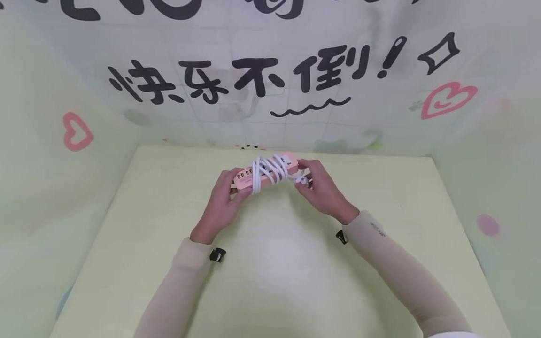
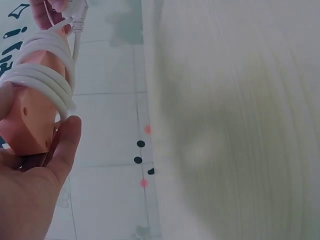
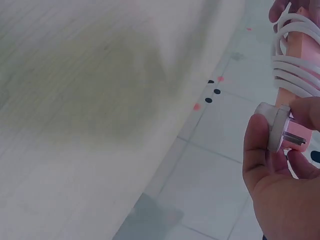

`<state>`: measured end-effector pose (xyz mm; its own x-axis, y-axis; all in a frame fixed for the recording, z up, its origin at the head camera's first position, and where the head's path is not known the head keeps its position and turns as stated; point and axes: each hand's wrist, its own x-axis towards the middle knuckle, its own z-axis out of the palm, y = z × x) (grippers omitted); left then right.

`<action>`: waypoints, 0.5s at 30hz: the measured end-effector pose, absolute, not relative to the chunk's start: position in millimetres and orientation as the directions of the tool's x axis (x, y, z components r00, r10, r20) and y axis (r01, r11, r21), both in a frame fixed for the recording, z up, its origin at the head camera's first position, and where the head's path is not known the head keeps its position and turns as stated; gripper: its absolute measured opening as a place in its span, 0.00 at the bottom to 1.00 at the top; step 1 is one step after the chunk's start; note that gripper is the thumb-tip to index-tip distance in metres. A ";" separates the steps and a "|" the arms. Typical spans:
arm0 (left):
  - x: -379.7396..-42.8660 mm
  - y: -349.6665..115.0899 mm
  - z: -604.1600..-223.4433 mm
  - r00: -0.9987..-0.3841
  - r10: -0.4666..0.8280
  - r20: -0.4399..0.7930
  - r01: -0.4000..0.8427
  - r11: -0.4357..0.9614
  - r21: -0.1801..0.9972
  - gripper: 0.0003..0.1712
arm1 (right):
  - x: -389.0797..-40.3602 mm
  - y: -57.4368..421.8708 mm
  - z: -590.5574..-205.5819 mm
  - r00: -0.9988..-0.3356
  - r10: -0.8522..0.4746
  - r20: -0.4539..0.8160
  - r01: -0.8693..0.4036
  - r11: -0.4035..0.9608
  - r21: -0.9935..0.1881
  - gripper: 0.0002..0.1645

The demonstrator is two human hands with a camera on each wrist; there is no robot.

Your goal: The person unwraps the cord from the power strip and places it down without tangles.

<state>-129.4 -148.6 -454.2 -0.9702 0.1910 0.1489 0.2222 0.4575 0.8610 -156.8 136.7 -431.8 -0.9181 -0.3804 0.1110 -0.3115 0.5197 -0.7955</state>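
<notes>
Head view shows a pale table [image 1: 274,272] set against a light back wall [image 1: 253,126] lined like tile, with pale green walls on both sides. Bold black lettering [image 1: 253,77] runs across the back wall above a wavy line; a pink heart outline [image 1: 67,136] marks the left wall, and a lilac spot [image 1: 488,225] the right one. Near the table's far edge, raised above its top, is a pink power strip [image 1: 243,182], tilted so that its right end sits farther from the person, with dark slots showing along its face. White cord [image 2: 45,80] is wound several times around its middle. The left hand [image 1: 221,202] grips the strip's left end between thumb and fingers. The right hand [image 1: 323,190] pinches the white plug [image 3: 276,127] just beside the strip's right end; the right wrist view shows the plug's metal prongs between the digits. Whether that hand also touches the strip, I cannot tell. Both arms reach forward in beige sleeves [image 1: 393,263], a small black piece [image 1: 218,255] at the inner side of each wrist.
</notes>
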 end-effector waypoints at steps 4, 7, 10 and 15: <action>-128.1 -141.2 -455.3 -0.965 0.213 0.154 0.235 0.436 0.869 0.27 | -149.7 145.8 -432.8 -0.938 -0.332 0.102 -0.275 0.528 -0.803 0.35; -128.2 -136.5 -454.1 -0.962 0.220 0.160 0.241 0.415 0.877 0.26 | -145.4 151.0 -434.9 -0.961 -0.252 0.110 -0.231 0.518 -0.824 0.38; -127.9 -135.0 -452.8 -0.965 0.201 0.170 0.239 0.390 0.889 0.25 | -144.1 154.7 -435.8 -0.983 -0.167 0.081 -0.152 0.479 -0.864 0.41; -126.1 -137.2 -452.4 -0.970 0.175 0.171 0.222 0.335 0.916 0.25 | -145.4 159.9 -435.9 -0.986 -0.162 -0.037 -0.040 0.445 -0.895 0.43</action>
<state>-126.1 -137.2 -452.4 -0.9697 0.1751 0.1706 0.2215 0.3346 0.9159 -145.4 159.9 -435.9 -0.9861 -0.1621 -0.0369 -0.0397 0.4452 -0.8945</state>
